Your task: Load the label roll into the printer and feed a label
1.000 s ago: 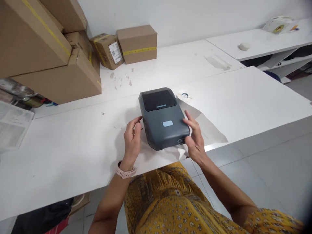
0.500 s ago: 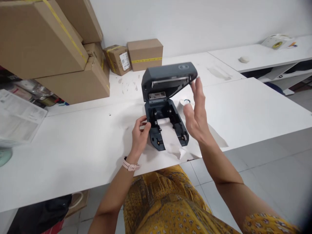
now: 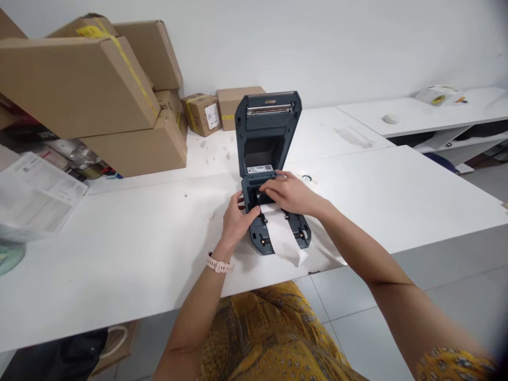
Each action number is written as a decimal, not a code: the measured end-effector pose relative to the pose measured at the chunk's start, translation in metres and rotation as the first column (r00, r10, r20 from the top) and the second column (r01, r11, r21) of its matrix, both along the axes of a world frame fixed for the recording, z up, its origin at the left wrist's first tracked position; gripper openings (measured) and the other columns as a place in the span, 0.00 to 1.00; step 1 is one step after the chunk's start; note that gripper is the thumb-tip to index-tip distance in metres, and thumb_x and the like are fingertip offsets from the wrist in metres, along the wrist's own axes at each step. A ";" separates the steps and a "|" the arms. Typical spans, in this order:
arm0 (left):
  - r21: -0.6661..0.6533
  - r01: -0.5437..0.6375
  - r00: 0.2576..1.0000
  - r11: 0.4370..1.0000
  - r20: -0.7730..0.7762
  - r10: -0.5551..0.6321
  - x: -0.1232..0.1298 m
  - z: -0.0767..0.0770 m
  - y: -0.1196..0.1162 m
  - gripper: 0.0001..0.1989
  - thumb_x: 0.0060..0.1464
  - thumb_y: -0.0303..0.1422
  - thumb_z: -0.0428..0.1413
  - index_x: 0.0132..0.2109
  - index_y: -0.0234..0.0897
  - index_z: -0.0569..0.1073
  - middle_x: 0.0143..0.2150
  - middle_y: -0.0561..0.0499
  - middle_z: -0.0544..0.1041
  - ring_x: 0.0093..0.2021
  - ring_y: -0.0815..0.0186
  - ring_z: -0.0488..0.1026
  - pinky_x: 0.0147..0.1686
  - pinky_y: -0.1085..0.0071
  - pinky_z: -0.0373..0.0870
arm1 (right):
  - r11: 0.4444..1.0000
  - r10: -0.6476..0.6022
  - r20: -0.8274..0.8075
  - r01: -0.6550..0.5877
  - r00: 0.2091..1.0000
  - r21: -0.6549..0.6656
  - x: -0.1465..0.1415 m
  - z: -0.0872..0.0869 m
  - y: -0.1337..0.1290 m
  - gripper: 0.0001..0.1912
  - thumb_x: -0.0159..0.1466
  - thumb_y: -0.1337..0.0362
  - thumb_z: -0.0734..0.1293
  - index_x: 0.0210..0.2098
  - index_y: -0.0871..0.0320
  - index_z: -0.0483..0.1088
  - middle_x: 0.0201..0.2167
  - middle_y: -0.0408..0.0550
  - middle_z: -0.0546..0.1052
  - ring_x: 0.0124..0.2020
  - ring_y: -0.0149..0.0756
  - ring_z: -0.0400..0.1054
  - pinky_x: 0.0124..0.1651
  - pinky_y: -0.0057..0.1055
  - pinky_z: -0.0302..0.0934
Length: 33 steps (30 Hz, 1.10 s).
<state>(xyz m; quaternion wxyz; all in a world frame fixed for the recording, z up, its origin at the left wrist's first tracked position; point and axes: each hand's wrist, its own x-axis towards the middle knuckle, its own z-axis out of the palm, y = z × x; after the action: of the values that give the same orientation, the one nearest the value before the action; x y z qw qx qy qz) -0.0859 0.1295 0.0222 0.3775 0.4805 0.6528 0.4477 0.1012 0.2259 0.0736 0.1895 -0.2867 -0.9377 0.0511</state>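
A dark label printer (image 3: 248,227) stands on the white table with its lid (image 3: 265,132) raised upright. From its roll bay a white paper strip (image 3: 282,235) runs forward over the front edge, its end torn. My left hand (image 3: 237,219) grips the printer's left wall, fingers outside and thumb over the rim by the paper. My right hand (image 3: 291,194) reaches over the right wall into the roll bay. Its fingers are bent close to the black roll holder (image 3: 257,197); what the fingertips press on is partly hidden.
Stacked cardboard boxes (image 3: 135,151) fill the back left, with smaller boxes (image 3: 200,114) by the wall. A clear plastic package (image 3: 43,196) lies at the far left. Behind my right hand a small round item (image 3: 307,178) is partly visible. The table's front edge is close to the printer.
The printer lid has swung from half raised to fully upright. My right hand has left the lid and moved down and left into the roll bay. My left thumb now reaches over the rim.
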 end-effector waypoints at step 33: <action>-0.025 0.081 0.980 0.996 -0.178 -0.085 -0.014 -0.005 -0.001 0.42 0.63 0.40 0.54 0.79 0.43 0.47 0.67 0.40 0.76 0.58 0.52 0.81 0.58 0.51 0.75 | 0.750 -0.405 -0.661 -0.183 0.632 -0.635 0.233 -0.012 -0.008 0.27 0.54 0.42 0.80 0.49 0.42 0.74 0.45 0.46 0.80 0.42 0.44 0.77 0.37 0.39 0.72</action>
<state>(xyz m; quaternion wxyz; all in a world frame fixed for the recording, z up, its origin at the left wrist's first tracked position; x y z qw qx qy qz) -0.1000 0.1280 0.0173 0.3397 0.5424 0.6673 0.3810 0.3340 0.2179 0.0612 0.4594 -0.3457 -0.6649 0.4768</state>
